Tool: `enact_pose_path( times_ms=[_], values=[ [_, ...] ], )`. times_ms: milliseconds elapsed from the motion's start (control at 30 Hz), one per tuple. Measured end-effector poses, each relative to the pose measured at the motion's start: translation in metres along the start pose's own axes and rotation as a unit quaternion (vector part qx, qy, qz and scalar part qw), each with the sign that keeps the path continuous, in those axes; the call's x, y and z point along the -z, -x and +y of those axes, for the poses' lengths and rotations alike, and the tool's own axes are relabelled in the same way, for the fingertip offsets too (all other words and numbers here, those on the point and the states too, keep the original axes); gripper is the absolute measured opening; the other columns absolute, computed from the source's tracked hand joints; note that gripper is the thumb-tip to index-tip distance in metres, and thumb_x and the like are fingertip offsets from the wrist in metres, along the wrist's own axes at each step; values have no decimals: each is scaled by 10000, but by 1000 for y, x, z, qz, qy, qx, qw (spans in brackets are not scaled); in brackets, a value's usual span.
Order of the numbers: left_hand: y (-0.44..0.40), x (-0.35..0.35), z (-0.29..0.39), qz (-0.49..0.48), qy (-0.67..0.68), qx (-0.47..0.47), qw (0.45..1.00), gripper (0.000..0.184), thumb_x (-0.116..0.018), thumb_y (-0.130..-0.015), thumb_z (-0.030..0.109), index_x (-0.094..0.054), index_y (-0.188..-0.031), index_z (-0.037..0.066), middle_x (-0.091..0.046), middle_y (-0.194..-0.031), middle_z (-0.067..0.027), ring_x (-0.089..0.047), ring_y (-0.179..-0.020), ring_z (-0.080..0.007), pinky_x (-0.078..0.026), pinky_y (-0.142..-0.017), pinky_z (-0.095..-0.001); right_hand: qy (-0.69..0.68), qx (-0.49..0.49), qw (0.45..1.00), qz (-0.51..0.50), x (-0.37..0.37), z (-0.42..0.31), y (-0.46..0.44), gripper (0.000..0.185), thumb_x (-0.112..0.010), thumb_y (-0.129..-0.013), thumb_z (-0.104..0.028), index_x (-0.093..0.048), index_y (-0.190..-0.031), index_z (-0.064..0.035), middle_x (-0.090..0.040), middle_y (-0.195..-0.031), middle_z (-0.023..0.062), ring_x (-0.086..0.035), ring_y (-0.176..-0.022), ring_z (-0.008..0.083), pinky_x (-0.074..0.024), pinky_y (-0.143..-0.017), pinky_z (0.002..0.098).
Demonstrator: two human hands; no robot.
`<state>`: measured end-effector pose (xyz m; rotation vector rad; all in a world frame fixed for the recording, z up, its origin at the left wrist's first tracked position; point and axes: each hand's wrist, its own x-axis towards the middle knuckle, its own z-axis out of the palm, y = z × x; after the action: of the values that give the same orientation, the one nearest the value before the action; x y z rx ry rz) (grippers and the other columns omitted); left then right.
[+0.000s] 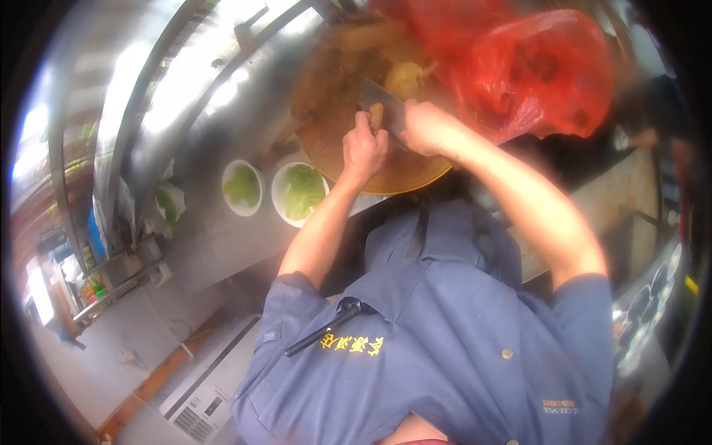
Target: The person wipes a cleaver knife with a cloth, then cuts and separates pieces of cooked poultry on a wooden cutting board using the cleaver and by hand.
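My right hand [429, 129] is closed around the handle end of a cleaver [383, 99], whose broad metal blade points away to the upper left. My left hand [363, 151] pinches a small brown piece of food [377, 116] beside the blade; haze keeps me from telling its kind. Both hands are over a large round chopping board [319, 133] with a yellow rim. Farther back on the board lies a pale yellowish lump of food [406, 77], its shape blurred.
Red plastic bags [545, 74] sit at the board's right. On the metal counter [222, 252] to the left, a white bowl [259, 185] and another white bowl [277, 208] hold green leaves. A smaller dish of greens [170, 208] stands farther left. Haze blurs the back.
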<state>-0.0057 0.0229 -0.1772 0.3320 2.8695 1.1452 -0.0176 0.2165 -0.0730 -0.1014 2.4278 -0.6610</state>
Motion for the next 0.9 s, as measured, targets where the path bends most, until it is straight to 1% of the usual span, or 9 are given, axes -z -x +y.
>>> enact_pose_path(
  times_ms=[233, 333, 367, 400, 500, 633, 667, 733, 900],
  values=[
    [6, -9, -10, 44, 57, 52, 996, 297, -640, -947, 210, -555, -1164, 26, -697, -824, -275, -678, -756, -517, -530, -704, -591, -65, 41, 995, 68, -69, 23, -54, 394, -744, -950, -216, -636, -1189, 78, -740, -1092, 320, -722, -1053, 492, -597, -887, 546],
    [9, -9, -20, 23, 6, 71, 997, 352, -624, -961, 286, -566, -1186, 22, -699, -960, -328, -671, -873, -560, -529, -770, -611, -67, 18, 989, 131, -66, 22, -52, 319, -737, -884, -245, -755, -1046, 30, -761, -1049, 286, -760, -1006, 428, -619, -851, 528],
    [11, -9, -21, 15, 21, 75, 997, 375, -616, -963, 301, -570, -1204, 17, -698, -1015, -347, -668, -923, -574, -529, -800, -615, -65, 15, 994, 82, -62, 22, -53, 329, -751, -862, -263, -769, -1015, 26, -766, -1020, 281, -767, -992, 423, -623, -842, 519],
    [12, -16, -32, 63, 43, 30, 997, 290, -633, -972, 262, -568, -1132, 29, -671, -810, -252, -665, -693, -380, -511, -654, -516, -87, -14, 996, 23, -49, 15, -46, 550, -870, -863, -318, -677, -1230, 43, -757, -1183, 268, -745, -1136, 406, -619, -950, 476],
    [-2, 3, -35, -13, -110, 36, 993, 307, -649, -958, 315, -554, -1095, 58, -712, -861, -275, -695, -808, -506, -534, -701, -578, -95, 28, 993, 68, -98, 18, -94, 561, -867, -802, -205, -647, -1254, 42, -741, -1194, 272, -742, -1122, 420, -618, -947, 483],
    [-22, 42, -16, -126, -226, 37, 965, 471, -665, -916, 326, -547, -1251, 15, -753, -995, -280, -718, -977, -494, -553, -877, -562, -147, 29, 981, 126, -102, 0, -68, 495, -794, -821, -79, -592, -1256, 45, -742, -1186, 271, -744, -1108, 422, -620, -911, 490],
    [-30, 45, -4, -119, -224, 27, 967, 471, -665, -916, 326, -547, -1251, 15, -753, -995, -280, -718, -977, -494, -553, -877, -562, -163, 22, 978, 126, -100, -2, -64, 433, -765, -838, -46, -597, -1228, 38, -749, -1156, 270, -745, -1098, 427, -619, -900, 492],
    [-39, 52, 18, -192, -198, 132, 952, 650, -620, -946, 390, -521, -1431, -32, -707, -1233, -364, -682, -1192, -508, -522, -1048, -539, -169, 14, 977, 129, -97, -2, -54, 418, -749, -851, -50, -593, -1228, 37, -754, -1127, 271, -748, -1078, 436, -615, -893, 510],
    [-66, 40, -6, -217, -126, 171, 953, 626, -605, -952, 405, -557, -1376, -52, -700, -1273, -351, -671, -1234, -486, -520, -1054, -529, -167, -6, 975, 149, -83, -5, -39, 403, -748, -877, -102, -594, -1222, 39, -752, -1125, 274, -745, -1073, 445, -609, -889, 522]
  ],
)
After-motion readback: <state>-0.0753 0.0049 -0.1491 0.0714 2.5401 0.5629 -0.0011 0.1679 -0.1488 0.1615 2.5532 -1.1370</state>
